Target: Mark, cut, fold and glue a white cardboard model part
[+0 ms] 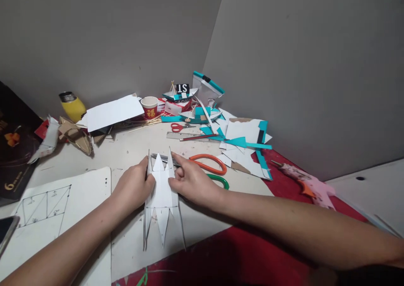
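Note:
A white cardboard cut-out (162, 201) with pointed tabs at both ends lies on the table in front of me, its two long sides folded upward. My left hand (134, 188) is closed on the left flap, thumb inside and fingers outside. My right hand (191, 180) is closed on the right flap, pressing it up. Just behind the piece lie large scissors with orange and green handles (210, 167), their blades partly hidden by the cut-out.
A white sheet with a pencilled triangle grid (47, 210) lies at left. Farther back are small red scissors (178, 127), a metal ruler (186, 135), a red paper cup (150, 107), a yellow bottle (73, 105), teal and white card scraps (246, 145) and a pink glue gun (304, 183).

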A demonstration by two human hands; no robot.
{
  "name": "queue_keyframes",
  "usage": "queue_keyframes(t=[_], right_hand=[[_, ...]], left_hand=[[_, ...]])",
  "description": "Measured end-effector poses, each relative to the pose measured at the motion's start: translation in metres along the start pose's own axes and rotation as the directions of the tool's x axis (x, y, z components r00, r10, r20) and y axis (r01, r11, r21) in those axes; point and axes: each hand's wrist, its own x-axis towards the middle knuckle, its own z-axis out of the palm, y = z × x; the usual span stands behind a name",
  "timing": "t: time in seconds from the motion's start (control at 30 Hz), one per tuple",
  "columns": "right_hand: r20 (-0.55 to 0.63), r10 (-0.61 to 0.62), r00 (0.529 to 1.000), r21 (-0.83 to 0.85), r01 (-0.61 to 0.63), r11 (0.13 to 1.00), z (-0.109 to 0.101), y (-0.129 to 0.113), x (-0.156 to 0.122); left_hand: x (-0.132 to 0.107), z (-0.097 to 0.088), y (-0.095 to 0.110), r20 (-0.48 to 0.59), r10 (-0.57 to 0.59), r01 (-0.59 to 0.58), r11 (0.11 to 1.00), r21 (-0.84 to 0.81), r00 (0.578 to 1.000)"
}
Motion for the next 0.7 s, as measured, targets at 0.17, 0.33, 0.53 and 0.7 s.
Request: queue_keyframes(t=[0.17,0.33,0.53,0.7], right_hand=[[0.005,-0.017,1.000,0.002,0.017,1.000,0.005,0.004,0.004],[0.052,-0.071,0.996,-0.011,0.071,0.997,0.007,0.006,0.002],[0.096,-0.085,0.992,0.125,0.073,0.989,0.003,0.004,-0.004],[0.119,-0.056,0.991,0.131,0.040,0.991,0.001,0.003,-0.002]], left_hand=[[0.001,0.004,0.000,0.002,-0.027,0.027,0.991,0.132,1.000],[0.000,0.001,0.004,0.056,-0.026,0.012,0.972,0.233,0.998],[0.002,0.002,0.008,0.092,-0.033,0.000,0.943,0.332,0.995],[0.001,0.006,0.013,0.078,-0.073,0.037,0.920,0.391,0.994]])
